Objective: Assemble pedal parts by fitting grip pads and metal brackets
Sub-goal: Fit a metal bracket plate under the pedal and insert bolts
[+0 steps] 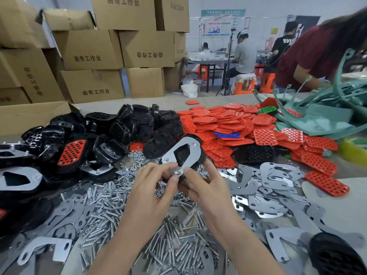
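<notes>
- Spreading nearest of all, on the tabletop (349, 211) this side of the pedal (182, 154) and under it: loose bolts (111, 211).
- Clamped on the pedal's near end with the left hand (156, 185), fingers curled round the black edge, thumb tip at the small nut (176, 173) there.
- Clamped on that same end from the other side with the right hand (202, 185), thumb pressing the metal bracket (193, 153) onto the pedal, fingers tucked beneath.
- Held clear of the tabletop, long axis running from that near end up and away to the right, bracket face turned upward; two more fasteners showing, at the pedal's left edge and its far end.
- Judging from this: near nut being seated. Both hands about equally close to it, left thumb closest, so probably turned from that side.
- Strewn to the right of the pedal: spare brackets (274, 181).
- Piled beyond the pedal to the left, black pedal bodies (127, 124); beyond it to the right, red grip pads (218, 124).
</notes>
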Motion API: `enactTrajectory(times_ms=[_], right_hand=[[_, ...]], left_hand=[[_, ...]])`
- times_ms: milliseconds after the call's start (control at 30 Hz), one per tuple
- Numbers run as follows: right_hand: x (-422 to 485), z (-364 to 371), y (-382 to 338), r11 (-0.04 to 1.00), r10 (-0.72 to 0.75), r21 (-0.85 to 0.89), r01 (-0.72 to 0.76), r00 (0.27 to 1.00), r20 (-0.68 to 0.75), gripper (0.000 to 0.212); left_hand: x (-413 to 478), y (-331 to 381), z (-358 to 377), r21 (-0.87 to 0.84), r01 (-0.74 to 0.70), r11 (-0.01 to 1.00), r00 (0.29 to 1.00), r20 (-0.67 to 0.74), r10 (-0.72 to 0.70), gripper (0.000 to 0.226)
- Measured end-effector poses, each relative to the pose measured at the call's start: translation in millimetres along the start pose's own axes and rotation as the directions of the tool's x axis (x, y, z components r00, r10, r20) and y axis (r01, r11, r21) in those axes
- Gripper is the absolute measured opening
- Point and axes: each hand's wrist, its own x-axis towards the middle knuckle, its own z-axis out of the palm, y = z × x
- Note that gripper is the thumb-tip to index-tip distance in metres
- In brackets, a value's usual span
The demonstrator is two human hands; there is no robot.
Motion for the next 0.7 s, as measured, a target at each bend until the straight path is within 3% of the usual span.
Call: enactTrajectory(times_ms=[300,500,600,700], right_hand=[[0.8,-0.6,2.9,1.000,-0.009,-0.004,0.009,1.000,-0.022,0.026],[1.8,-0.3,7.3,1.000,0.023,0.020,-0.023,0.999,-0.039,0.055],[2.2,-0.3,4.3,1.000,-0.017,0.000,0.017,0.999,-0.051,0.028],[2.1,-1.5,4.2,1.000,-0.005,0.015,0.006,0.999,-0.052,0.029]], left_hand=[[2.4,-0.6,1.8,-0.045,0.014,0.999,0.999,-0.046,-0.016,0.013],[1.7,-1.8,2.8,-0.076,0.060,0.995,0.996,-0.068,-0.065,0.013],[2.0,-1.9,2.8,-0.029,0.010,1.000,1.000,-0.017,-0.011,0.016],[0.2,-2.3,2.6,-0.026,0.009,1.000,1.000,0.007,-0.009,0.021]])
